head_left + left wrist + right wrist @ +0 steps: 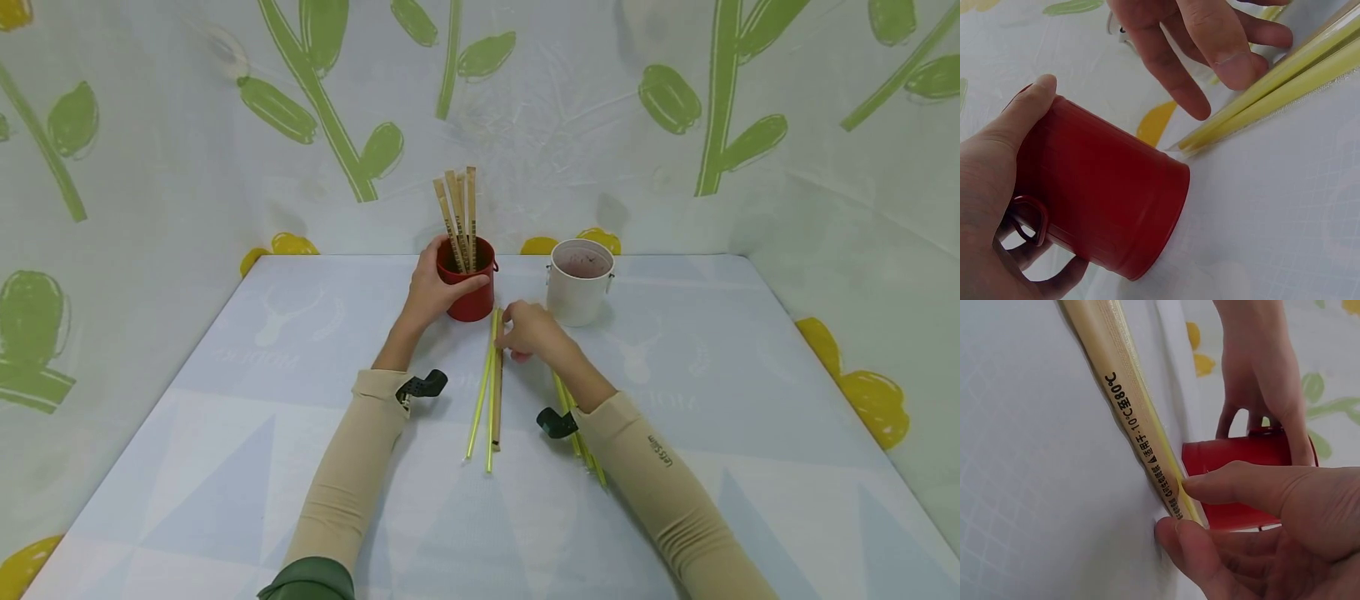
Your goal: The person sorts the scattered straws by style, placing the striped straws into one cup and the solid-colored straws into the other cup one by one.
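Observation:
My left hand (435, 287) grips a small red bucket (471, 304), thumb on the near side and fingers round the far side. Several brown paper-wrapped straws (461, 221) stand in that bucket. Another paper-wrapped straw (498, 400) lies on the table, beside two yellow-green straws (480, 400) in clear wrappers. At its far end, my right hand (534, 329) has thumb and finger on either side of it, pinching it. Dark print runs along the brown wrapper (1122, 400) in the right wrist view. The left wrist view shows the bucket's handle loop near my left fingers.
A white bucket (577, 296) stands just beyond my right hand. More yellow-green straws (588, 454) lie partly under my right forearm. The pale patterned tabletop (225, 467) ends at a wall cloth printed with green leaves (277, 108).

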Motion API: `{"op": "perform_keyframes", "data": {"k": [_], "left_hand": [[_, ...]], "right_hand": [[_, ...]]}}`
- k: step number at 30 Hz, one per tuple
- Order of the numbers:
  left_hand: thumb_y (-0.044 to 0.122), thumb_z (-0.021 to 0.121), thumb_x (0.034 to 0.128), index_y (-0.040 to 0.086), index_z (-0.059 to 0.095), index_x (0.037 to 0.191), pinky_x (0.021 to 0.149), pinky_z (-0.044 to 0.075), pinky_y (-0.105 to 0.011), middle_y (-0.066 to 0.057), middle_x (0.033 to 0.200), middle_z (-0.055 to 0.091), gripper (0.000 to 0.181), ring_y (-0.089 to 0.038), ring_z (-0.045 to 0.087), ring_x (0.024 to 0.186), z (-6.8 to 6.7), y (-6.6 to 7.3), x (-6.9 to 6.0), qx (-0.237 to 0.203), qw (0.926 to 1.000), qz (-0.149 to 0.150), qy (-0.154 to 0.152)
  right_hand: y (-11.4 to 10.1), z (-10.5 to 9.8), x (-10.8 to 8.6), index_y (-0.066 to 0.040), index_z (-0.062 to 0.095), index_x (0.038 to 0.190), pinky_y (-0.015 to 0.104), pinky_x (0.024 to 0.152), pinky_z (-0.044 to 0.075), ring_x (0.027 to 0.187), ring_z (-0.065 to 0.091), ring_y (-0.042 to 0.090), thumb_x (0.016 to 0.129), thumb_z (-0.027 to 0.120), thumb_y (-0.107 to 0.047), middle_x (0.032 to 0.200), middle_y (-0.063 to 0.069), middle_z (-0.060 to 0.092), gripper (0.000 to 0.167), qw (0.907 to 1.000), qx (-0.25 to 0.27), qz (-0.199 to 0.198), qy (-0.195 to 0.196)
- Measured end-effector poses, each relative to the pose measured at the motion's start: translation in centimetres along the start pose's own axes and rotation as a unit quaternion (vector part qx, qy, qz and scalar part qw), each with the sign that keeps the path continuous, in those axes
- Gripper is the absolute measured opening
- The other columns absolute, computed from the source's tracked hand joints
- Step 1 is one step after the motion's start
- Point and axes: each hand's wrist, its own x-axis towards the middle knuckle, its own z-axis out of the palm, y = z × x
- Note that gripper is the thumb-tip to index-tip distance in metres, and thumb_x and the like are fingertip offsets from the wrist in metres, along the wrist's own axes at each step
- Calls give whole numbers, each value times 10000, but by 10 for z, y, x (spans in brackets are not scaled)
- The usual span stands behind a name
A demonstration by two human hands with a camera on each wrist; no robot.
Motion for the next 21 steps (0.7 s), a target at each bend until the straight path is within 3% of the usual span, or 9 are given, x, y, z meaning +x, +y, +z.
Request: {"op": "perform_keyframes", "data": {"k": [6, 14, 21], "left_hand": [[503, 795, 766, 220, 297, 1485, 1049, 484, -440, -32, 1442, 431, 919, -187, 441, 1317, 0, 0, 0, -22, 10000, 32, 10], [506, 792, 768, 223, 298, 1484, 1041, 488, -434, -27, 1433, 436, 915, -184, 449, 1310, 0, 0, -1, -45, 10000, 62, 17], [493, 796, 769, 220, 309, 1478, 1037, 491, -436, -34, 1428, 442, 903, -185, 452, 1304, -1, 0, 0, -73, 9999, 103, 14]], "right_hand": [[-2, 5, -3, -72, 571, 1295, 205, 539, 540, 635, 649, 183, 867, 739, -221, 1008, 119, 649, 483, 9995, -267, 31, 175], [-4, 7, -6, -63, 600, 1179, 212, 515, 514, 600, 636, 179, 862, 746, -225, 872, 103, 656, 384, 9984, -507, 5, 259], [-2, 5, -8, -60, 595, 1197, 221, 538, 536, 618, 649, 187, 868, 736, -216, 893, 110, 655, 391, 9984, -532, 81, 181]]}}
